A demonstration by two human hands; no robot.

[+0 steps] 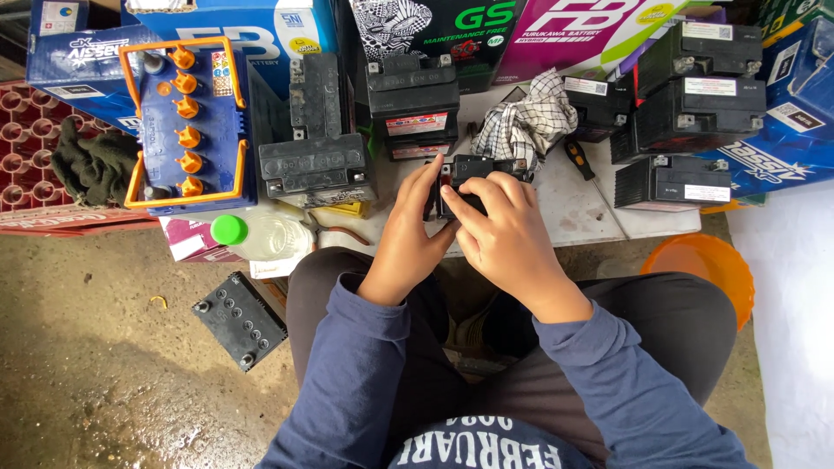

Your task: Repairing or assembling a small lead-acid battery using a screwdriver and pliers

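You are gripping a small black battery with both hands at the near edge of the low white table: your left hand is clasping its left side, and your right hand is wrapping over its front with fingers pressing on the top. By the look of it you are working on the battery's top face, so the next move calls for a steady hold and careful fingertip work. Just beyond your grip a checked cloth is lying; to its left black batteries are standing stacked with red-and-white labels. Farther left a blue battery with orange caps is resting, and blue, green and magenta cartons are lining the back.
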